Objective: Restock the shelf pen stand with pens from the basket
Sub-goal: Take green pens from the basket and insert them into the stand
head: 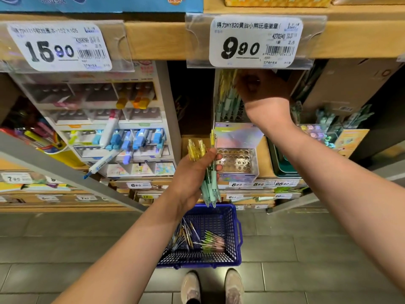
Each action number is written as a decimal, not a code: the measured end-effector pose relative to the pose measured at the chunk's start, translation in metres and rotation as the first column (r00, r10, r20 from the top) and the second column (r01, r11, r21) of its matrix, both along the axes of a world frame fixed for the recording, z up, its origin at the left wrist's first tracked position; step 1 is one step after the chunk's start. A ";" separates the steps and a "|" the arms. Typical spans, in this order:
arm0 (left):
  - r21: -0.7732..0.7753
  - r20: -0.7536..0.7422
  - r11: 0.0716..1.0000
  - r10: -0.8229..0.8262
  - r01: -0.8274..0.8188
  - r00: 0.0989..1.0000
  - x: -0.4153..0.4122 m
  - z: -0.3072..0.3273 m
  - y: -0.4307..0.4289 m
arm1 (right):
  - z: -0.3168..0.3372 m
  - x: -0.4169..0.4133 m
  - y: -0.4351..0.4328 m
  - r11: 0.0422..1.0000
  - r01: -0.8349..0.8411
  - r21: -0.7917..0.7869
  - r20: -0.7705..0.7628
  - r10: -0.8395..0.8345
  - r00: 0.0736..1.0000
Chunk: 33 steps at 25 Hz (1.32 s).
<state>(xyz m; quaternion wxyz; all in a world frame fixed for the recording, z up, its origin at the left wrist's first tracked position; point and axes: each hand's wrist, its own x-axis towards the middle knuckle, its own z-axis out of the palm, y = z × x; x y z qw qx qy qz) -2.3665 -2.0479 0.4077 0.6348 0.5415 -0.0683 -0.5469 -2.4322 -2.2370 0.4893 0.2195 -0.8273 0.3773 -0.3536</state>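
Two white price tags are clipped to the wooden shelf edge (153, 39): a "15.90" tag (59, 47) at left and a "9.90" tag (256, 41) at right, w/ "得力HY320黄油小熊玩趣徽章" printed on top. Smaller tags (236, 184) lower down are read as "6.90", "5.90", "25.90".

A blue plastic mesh basket (221, 216) is set on the grey tiled floor (87, 249), w/ loose pens (203, 239) lying inside. A clear iridescent pen stand (237, 159) w/ a holed front tray is seen on the shelf; green pens are stood in its rear tier (228, 102).

A bunch of mint-green pens w/ yellow tops (208, 172) is gripped by the left hand (192, 176), in front of the stand and above the basket. The right hand (263, 86) is raised at the rear tier, in shadow; its fingers are hidden, so its grip cannot be told.
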 end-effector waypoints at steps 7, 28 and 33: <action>0.029 0.010 1.000 -0.012 0.012 1.000 -0.001 0.004 -0.004 | -0.017 0.004 0.000 0.999 -0.028 0.023 -0.095 0.030 0.995; 0.000 0.078 0.999 -0.042 0.042 0.996 -0.008 0.025 -0.012 | -0.021 -0.040 0.047 0.630 -0.150 0.762 -0.025 0.261 0.965; 0.028 0.109 0.998 -0.052 0.049 0.993 -0.009 0.026 -0.013 | -0.031 -0.048 0.050 0.574 -0.151 0.805 0.061 0.174 0.983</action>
